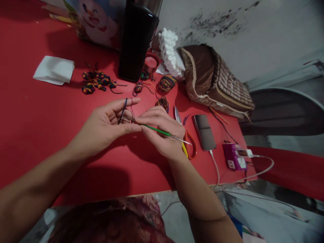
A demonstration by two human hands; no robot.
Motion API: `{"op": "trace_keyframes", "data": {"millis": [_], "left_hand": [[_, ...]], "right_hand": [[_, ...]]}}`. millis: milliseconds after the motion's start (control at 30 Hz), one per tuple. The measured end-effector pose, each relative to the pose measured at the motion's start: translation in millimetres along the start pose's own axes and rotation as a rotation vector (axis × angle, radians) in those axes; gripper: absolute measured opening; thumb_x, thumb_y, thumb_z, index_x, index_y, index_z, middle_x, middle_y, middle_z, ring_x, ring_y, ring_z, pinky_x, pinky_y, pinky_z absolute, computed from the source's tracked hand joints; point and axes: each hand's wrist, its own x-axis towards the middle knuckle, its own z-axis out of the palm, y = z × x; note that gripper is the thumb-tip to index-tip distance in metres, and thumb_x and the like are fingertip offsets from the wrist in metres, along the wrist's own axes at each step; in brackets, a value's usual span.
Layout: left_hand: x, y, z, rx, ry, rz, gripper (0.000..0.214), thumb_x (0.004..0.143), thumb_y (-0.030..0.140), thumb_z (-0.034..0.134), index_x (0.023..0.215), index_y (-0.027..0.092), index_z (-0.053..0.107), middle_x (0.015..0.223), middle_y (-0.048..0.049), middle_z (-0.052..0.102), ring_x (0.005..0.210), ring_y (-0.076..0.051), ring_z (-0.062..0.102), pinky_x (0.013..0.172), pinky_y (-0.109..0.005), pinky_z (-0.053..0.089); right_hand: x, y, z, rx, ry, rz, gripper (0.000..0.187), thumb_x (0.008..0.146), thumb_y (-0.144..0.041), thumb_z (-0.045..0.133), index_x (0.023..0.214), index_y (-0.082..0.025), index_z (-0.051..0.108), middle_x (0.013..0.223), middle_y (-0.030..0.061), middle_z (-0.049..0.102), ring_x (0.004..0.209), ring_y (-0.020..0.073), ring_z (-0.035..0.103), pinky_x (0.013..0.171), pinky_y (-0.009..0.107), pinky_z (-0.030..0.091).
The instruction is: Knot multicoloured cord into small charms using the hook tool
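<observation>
My left hand (103, 118) has its index finger stretched out, with dark and pink yarn (123, 111) looped round it and running down to the pinched thumb. In my right hand (163, 131) is a crochet hook (159, 131) with a green grip, held like a pen. Its tip meets the yarn at my left fingertips; the exact stitch is too small to make out. Beyond my hands lie multicoloured yarn bundles (166, 83) and a small yarn ball (138, 88). Several knotted multicoloured yarn pieces (97, 81) rest further left.
Scissors (192, 145) with red and yellow handles lie right of my right hand, beside a phone (204, 131) on a white cable. A purple box (234, 157) sits near the right edge. Folded white paper (54, 70), a tall black object (136, 40) and a brown bag (202, 71) stand behind.
</observation>
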Motion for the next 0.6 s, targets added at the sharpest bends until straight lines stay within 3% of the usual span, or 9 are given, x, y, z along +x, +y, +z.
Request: {"op": "trace_keyframes", "data": {"millis": [233, 433, 600], "left_hand": [[2.1, 3.1, -0.9, -0.104, -0.013, -0.137, 0.068, 0.071, 0.019, 0.094, 0.136, 0.021, 0.075, 0.073, 0.0004, 0.075, 0.066, -0.015, 0.071, 0.070, -0.027, 0.060], [-0.5, 6.2, 0.6, -0.035, 0.036, -0.090, 0.070, 0.073, 0.027, 0.094, 0.140, 0.024, 0.073, 0.077, -0.0021, 0.081, 0.068, -0.018, 0.072, 0.068, -0.029, 0.060], [0.5, 2.8, -0.8, -0.022, 0.054, -0.033, 0.067, 0.073, 0.027, 0.094, 0.137, 0.027, 0.076, 0.076, -0.0007, 0.079, 0.067, -0.017, 0.070, 0.068, -0.030, 0.059]], "right_hand": [[-0.2, -4.0, -5.1, -0.001, -0.072, 0.060, 0.021, 0.097, -0.019, 0.070, 0.114, -0.026, 0.081, 0.105, 0.0066, 0.079, 0.098, 0.0203, 0.074, 0.087, 0.040, 0.061], [-0.5, -5.8, -4.6, -0.003, -0.010, 0.148, 0.019, 0.098, -0.026, 0.070, 0.112, -0.027, 0.084, 0.099, 0.0059, 0.080, 0.089, 0.0186, 0.073, 0.081, 0.037, 0.062], [-4.9, 0.1, 1.0, 0.191, 0.067, 0.245, 0.018, 0.098, -0.030, 0.073, 0.112, -0.030, 0.084, 0.091, 0.0027, 0.080, 0.084, 0.0161, 0.072, 0.077, 0.032, 0.061]]}}
